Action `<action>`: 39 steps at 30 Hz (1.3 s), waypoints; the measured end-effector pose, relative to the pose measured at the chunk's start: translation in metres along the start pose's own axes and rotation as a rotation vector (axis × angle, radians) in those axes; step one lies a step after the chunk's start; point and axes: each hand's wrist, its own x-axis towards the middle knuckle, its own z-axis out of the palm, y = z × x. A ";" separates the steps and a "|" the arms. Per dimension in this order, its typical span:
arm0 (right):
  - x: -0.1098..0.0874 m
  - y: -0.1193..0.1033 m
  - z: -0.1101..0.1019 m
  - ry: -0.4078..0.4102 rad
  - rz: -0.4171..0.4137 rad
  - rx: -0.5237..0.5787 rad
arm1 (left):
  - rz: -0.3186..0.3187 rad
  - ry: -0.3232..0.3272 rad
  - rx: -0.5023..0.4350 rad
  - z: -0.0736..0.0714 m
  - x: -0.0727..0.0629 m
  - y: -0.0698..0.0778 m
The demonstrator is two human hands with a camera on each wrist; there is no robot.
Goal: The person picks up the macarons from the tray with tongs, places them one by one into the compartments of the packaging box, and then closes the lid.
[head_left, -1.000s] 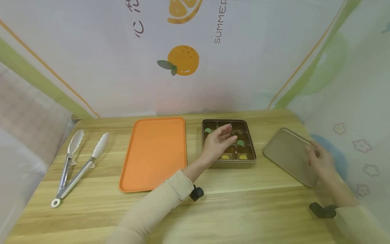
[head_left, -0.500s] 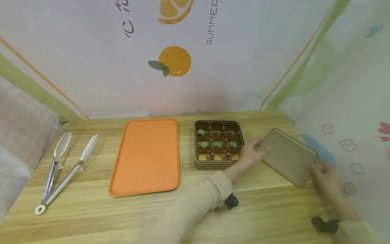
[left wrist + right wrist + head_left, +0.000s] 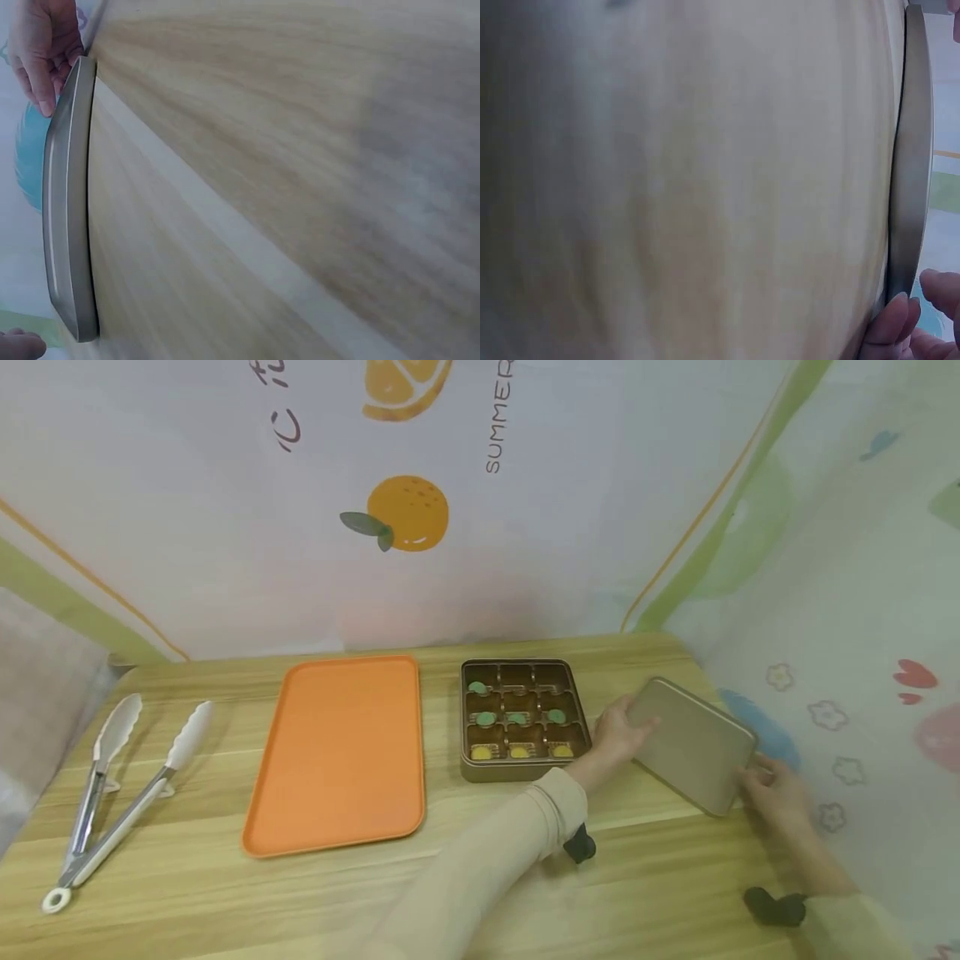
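A flat brown-gold metal lid [image 3: 693, 747] lies slantwise on the wooden table, right of its tin. My left hand [image 3: 618, 735] reaches the lid's left corner, thumb stretched over the top and fingers beside the edge. A gap shows between that thumb and the lid in the left wrist view. At the lid's right corner my right hand [image 3: 776, 797] pinches the rim, its fingers [image 3: 892, 322] against the edge and the thumb above. The divided tin [image 3: 491, 771] stands uncovered, with green and yellow round pieces in several compartments.
An orange tray [image 3: 337, 752] lies left of the tin. Farther left are spread tongs [image 3: 123, 827] with white scalloped tips. A printed cloth [image 3: 525, 568] hangs behind the table, and another one borders its right side.
My left hand has moved right, from over the tin to the lid's left corner. The right hand has shifted along the lid's right edge to the corner. The view has turned rightward.
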 end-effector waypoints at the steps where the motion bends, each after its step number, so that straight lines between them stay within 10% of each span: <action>1: 0.000 -0.001 0.000 -0.005 0.000 0.011 | -0.002 0.002 0.002 0.001 0.002 0.000; 39: 0.001 0.005 0.001 -0.062 -0.008 0.066 | -0.150 -0.007 0.061 0.010 0.021 -0.007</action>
